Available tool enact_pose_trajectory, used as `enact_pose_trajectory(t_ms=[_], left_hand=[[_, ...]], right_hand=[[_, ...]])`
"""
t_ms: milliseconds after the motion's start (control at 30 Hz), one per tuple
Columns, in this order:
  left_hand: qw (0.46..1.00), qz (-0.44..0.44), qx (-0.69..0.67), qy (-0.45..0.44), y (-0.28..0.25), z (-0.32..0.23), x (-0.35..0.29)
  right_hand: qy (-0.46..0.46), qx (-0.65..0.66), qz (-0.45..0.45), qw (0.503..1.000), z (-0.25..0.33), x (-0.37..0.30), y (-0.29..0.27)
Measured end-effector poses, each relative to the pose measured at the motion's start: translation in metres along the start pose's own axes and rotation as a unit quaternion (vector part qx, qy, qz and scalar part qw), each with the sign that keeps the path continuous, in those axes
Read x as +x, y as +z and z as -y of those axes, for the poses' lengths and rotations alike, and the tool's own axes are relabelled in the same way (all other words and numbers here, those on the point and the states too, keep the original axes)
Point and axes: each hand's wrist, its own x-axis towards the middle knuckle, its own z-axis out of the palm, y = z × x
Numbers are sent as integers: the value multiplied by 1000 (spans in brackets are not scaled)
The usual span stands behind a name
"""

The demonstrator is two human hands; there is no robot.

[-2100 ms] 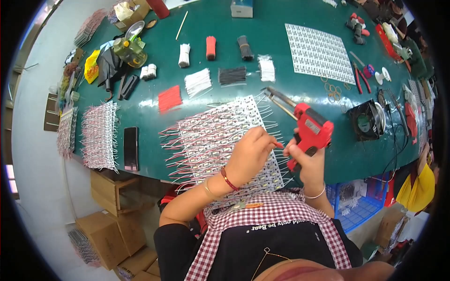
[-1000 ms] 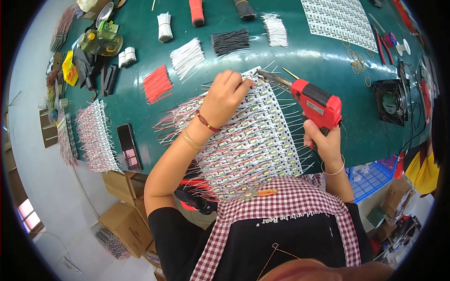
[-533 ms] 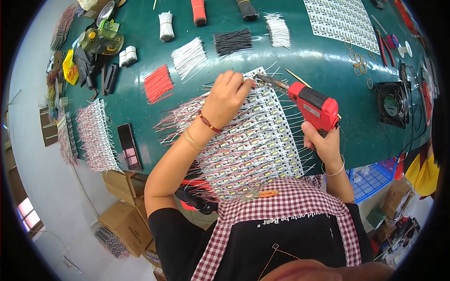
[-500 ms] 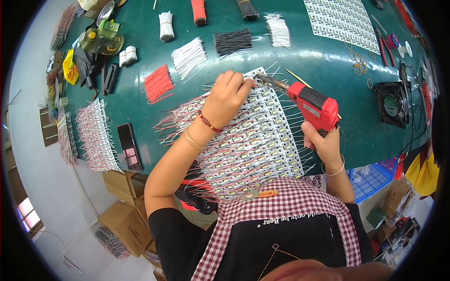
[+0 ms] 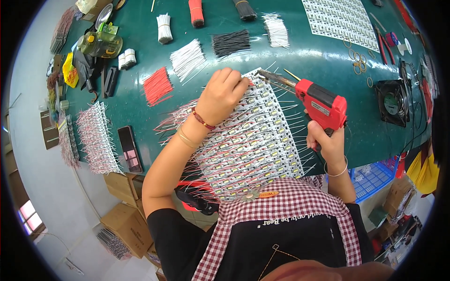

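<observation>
Red soldering gun [image 5: 322, 104] gripped in right hand [image 5: 329, 141]; its tip over circuit-board panel [image 5: 262, 136]; I see left hand [image 5: 222, 96] pinching red wire [image 5: 251, 85]

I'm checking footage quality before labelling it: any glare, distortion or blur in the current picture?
Head view: pale glare streaks the green table beyond the board panel; head view: the table's near edge bows and the corners go black; head view: the red-and-black soldering gun looks fairly crisp, while clutter near the right rim is squeezed and hard to make out.
</observation>
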Motion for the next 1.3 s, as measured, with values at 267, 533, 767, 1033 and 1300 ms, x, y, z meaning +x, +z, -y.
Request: enact_pose_trajectory(t_ms=[267, 533, 767, 1033, 1300], left_hand=[[999, -3, -31, 22, 5, 9, -1], [999, 6, -39, 28, 2, 12, 3], [996, 27, -78, 24, 2, 18, 5], [994, 35, -105, 24, 2, 22, 7], [994, 51, -91, 35, 0, 23, 9]], right_hand=[[24, -38, -6, 999, -3, 0, 5], [32, -58, -3, 998, -2, 0, 5], [36, -62, -14, 997, -3, -2, 7], [38, -47, -9, 998, -2, 0, 5], [35, -67, -14, 997, -3, -3, 9]])
